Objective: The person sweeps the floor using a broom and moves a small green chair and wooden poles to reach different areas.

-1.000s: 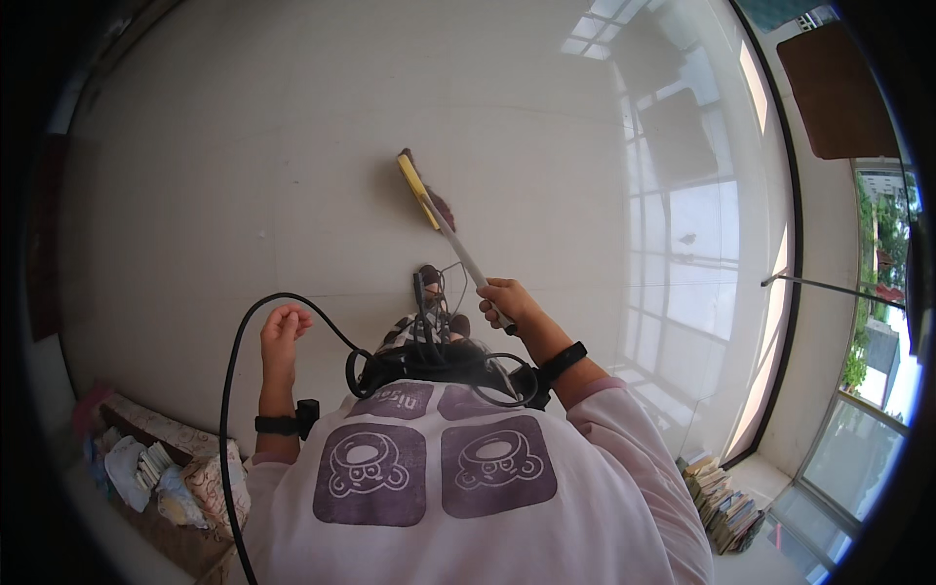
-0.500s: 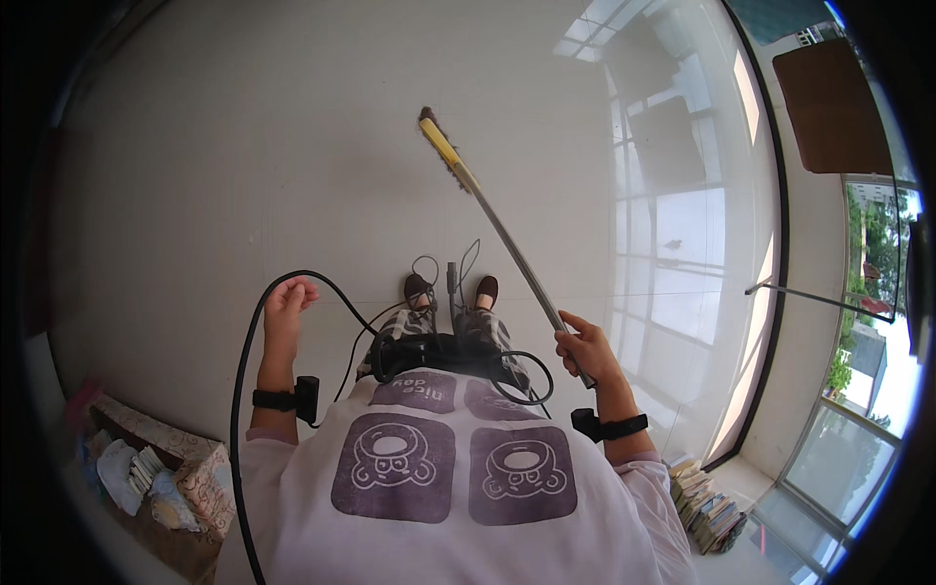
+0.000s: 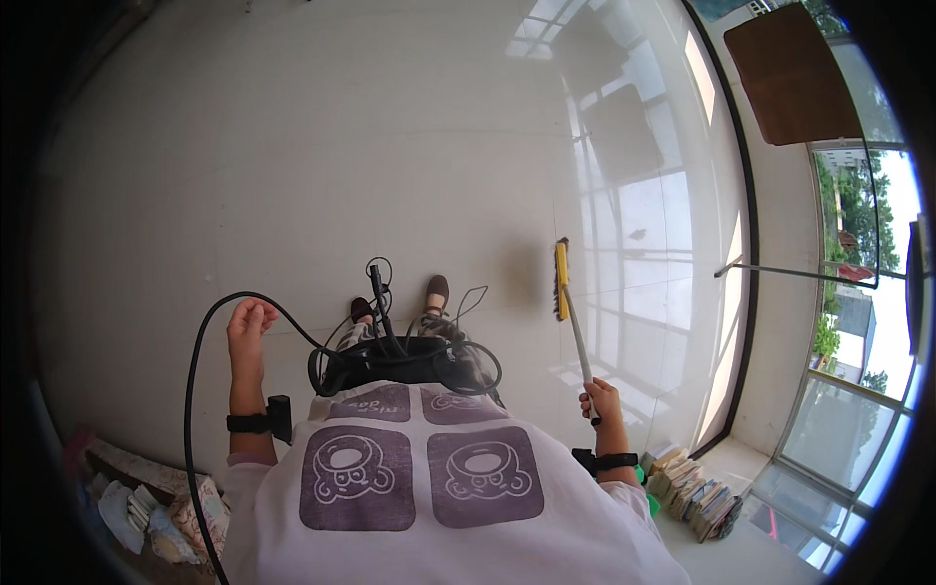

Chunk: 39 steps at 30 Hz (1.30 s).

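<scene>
My right hand point(image 3: 602, 398) is wrapped around the lower part of a broom's long grey handle, just above its dark end. The broom point(image 3: 577, 333) points away from me, its yellow head point(image 3: 562, 278) with dark bristles lying to the right of my feet. My left hand point(image 3: 251, 319) is raised at my left side, its fingers curled together with nothing visible in them. A black cable point(image 3: 200, 363) arcs close past those fingers and runs to the dark pouch point(image 3: 405, 365) at my waist.
Pale glossy floor point(image 3: 322, 175) spreads ahead, reflecting windows on the right. A brown chair point(image 3: 785, 78) stands by the right wall. Several books point(image 3: 694, 495) are stacked at lower right, beside something green point(image 3: 652, 502). A patterned sofa point(image 3: 136, 466) with bags on it is at lower left.
The broom head has swung from far ahead to nearer me on the right, and my right hand has come lower. My feet have stepped. My left hand stays raised with curled fingers.
</scene>
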Motion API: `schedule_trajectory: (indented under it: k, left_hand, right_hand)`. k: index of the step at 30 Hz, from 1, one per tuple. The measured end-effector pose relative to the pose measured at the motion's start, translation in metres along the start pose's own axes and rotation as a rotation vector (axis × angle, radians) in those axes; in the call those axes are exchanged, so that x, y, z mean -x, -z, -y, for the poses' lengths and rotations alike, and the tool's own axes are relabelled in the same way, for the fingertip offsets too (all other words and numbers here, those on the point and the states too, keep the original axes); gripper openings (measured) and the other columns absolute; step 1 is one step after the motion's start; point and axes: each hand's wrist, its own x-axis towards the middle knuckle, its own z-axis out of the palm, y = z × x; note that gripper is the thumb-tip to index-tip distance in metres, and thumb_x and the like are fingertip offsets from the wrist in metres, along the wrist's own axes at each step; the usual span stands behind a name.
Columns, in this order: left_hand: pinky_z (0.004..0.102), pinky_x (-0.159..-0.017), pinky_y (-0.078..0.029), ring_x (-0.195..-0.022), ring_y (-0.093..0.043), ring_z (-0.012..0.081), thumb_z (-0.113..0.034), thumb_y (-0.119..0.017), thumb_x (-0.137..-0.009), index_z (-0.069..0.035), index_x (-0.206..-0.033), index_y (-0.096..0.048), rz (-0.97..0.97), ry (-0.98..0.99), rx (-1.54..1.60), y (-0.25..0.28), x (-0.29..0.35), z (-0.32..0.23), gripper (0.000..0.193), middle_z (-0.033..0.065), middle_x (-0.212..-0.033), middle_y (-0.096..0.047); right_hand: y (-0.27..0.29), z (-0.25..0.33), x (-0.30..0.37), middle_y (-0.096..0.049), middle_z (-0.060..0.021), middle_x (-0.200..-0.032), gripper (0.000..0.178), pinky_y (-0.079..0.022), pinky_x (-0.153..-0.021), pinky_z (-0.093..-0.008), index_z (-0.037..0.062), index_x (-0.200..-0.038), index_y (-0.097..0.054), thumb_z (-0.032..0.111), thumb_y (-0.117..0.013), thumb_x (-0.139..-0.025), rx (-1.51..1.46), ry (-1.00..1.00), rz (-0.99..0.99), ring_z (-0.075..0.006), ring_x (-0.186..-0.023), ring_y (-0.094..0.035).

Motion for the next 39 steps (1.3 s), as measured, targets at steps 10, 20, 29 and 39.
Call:
schedule_trajectory:
  k: [10, 20, 29, 39]
  left_hand:
    - [0.0228, -0.073, -0.043, -0.080, -0.055, 0.0091, -0.015, -0.046, -0.093, -0.006, -0.097, -0.055, -0.065, 0.120, -0.048, 0.010, 0.030, 0.005, 0.014, 0.0022, -0.089, -0.060]
    - [0.0246, -0.073, -0.043, -0.081, -0.056, 0.0119, -0.013, -0.044, -0.093, -0.006, -0.099, -0.054, -0.143, 0.169, -0.006, 0.028, 0.051, 0.014, 0.014, 0.0037, -0.091, -0.060]
    - [0.0260, -0.076, -0.045, -0.085, -0.057, 0.0127, -0.014, -0.045, -0.093, -0.004, -0.102, -0.054, -0.141, 0.111, -0.060, 0.022, 0.030, -0.007, 0.016, 0.0057, -0.092, -0.060]
    - [0.0243, -0.075, -0.044, -0.081, -0.055, 0.0100, -0.016, -0.047, -0.092, -0.005, -0.098, -0.056, 0.006, -0.008, -0.073, -0.025, -0.006, -0.027, 0.015, 0.0031, -0.090, -0.060]
  right_hand:
    - [-0.088, 0.060, -0.065, -0.049, -0.0091, -0.056, 0.009, -0.034, -0.033, -0.0277, -0.0042, -0.078, -0.048, 0.005, -0.049, -0.079, 0.063, 0.043, 0.178, -0.0159, -0.040, -0.046]
    - [-0.312, 0.154, -0.004, -0.049, -0.0056, -0.060, 0.023, -0.037, -0.039, -0.0258, -0.0036, -0.101, -0.054, 0.007, -0.053, -0.081, 0.149, 0.053, 0.800, -0.0125, -0.044, -0.046]
    - [-0.268, 0.162, 0.000, -0.052, -0.0059, -0.063, 0.055, -0.037, -0.042, -0.0237, -0.0020, -0.132, -0.036, 0.011, -0.055, -0.083, 0.131, 0.277, 1.059, -0.0111, -0.045, -0.045]
    - [-0.100, 0.090, 0.020, -0.049, -0.0031, -0.060, 0.054, -0.035, -0.041, -0.0246, -0.0041, -0.130, -0.038, 0.006, -0.056, -0.081, 0.138, 0.217, 0.459, -0.0091, -0.045, -0.043]
